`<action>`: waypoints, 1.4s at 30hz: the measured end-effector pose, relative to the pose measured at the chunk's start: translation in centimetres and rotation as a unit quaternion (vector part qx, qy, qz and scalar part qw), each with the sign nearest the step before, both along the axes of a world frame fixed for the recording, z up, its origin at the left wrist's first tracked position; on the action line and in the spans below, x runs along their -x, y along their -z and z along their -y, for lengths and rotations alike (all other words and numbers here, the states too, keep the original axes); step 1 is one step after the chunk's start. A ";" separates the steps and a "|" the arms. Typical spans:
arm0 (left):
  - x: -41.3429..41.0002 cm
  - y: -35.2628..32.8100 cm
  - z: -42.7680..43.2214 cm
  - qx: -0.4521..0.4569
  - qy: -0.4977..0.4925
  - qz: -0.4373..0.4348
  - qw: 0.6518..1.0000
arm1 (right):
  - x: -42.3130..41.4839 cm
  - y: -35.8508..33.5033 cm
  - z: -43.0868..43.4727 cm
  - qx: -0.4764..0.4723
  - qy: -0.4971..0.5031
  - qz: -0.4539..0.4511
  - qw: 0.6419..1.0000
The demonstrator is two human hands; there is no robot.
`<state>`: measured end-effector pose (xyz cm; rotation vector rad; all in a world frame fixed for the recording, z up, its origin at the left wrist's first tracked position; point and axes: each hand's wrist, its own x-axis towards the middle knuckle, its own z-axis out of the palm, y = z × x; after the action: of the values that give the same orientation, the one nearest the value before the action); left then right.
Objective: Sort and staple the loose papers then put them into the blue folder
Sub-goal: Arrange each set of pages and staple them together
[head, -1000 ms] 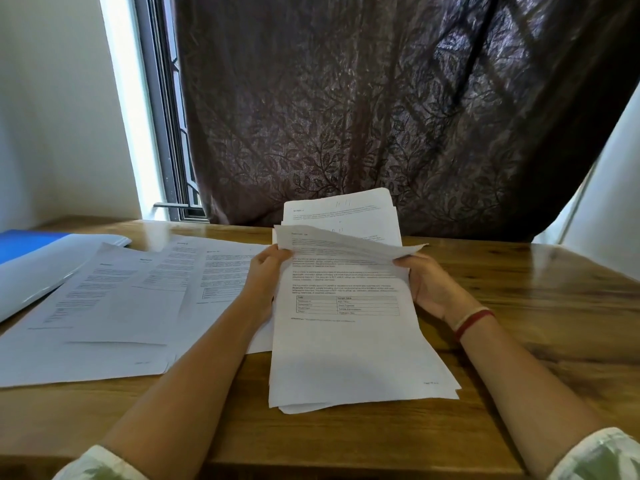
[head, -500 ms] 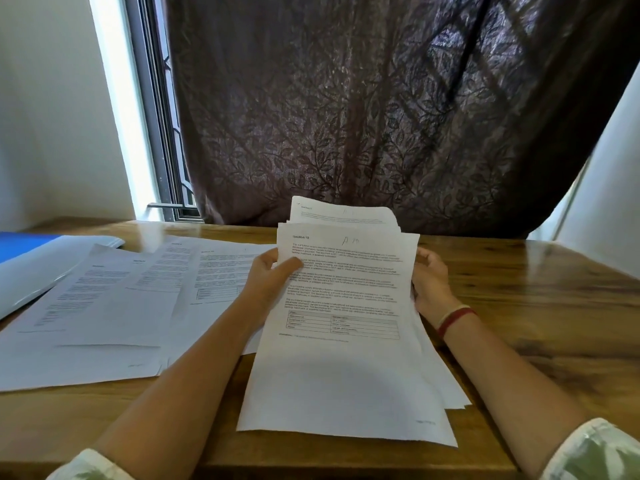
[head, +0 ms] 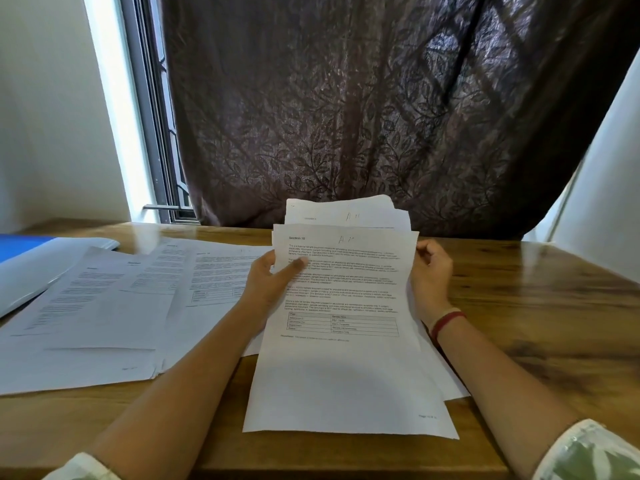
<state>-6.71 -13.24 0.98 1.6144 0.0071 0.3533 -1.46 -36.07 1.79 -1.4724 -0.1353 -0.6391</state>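
1. From where we sit, the stack [head: 346, 211] is at 12 o'clock. It is tilted up towards us, with its lower ends on the table [head: 536, 306].
2. The top sheet [head: 343, 358] is fanned forward off the stack, and its foot reaches toward 6 o'clock.
3. Our left hand [head: 273, 282] pinches the top sheet at its 9 o'clock edge. The thumb lies on the printed face and the fingers are behind it.
4. Our right hand [head: 431, 271] curls round the stack's 3 o'clock edge. The thumb is in front, and the fingertips are hidden behind the paper.
5. We judge the paper light and limp. A single sheet bows wherever we do not support it, and it creases if pinched hard.
6. Sheet on sheet looks slick. The pages are already splayed at the stack's head and foot, so a loose hold would probably let them slide apart.
7. One page is best taken at a long edge near the top, thumb over fingers, and peeled sideways.
8. The whole stack wants both hands on opposite long edges. We should tap it square before any stapling.
9. More sheets [head: 104, 306] lie flat and overlapping at 9 o'clock.
10. The folder [head: 20, 245] is at 10 o'clock, and only its blue corner shows.
11. We see no stapler.
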 end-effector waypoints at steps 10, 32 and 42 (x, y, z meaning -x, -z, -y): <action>-0.7 0.7 -0.2 -0.002 -0.045 -0.018 0.999 | -0.4 -1.0 0.2 -0.063 -0.165 -0.139 0.975; 0.2 -0.3 -0.2 0.100 0.043 -0.035 0.993 | -0.8 -1.3 1.0 -0.057 -0.158 -0.219 0.961; 0.1 -0.2 -0.1 0.097 0.061 -0.042 0.993 | -0.3 -0.4 1.0 0.001 -0.045 -0.096 0.994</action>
<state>-6.83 -13.10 1.19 1.4286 0.0061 0.1847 -1.15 -37.04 2.19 -1.5121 -0.0514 -0.4220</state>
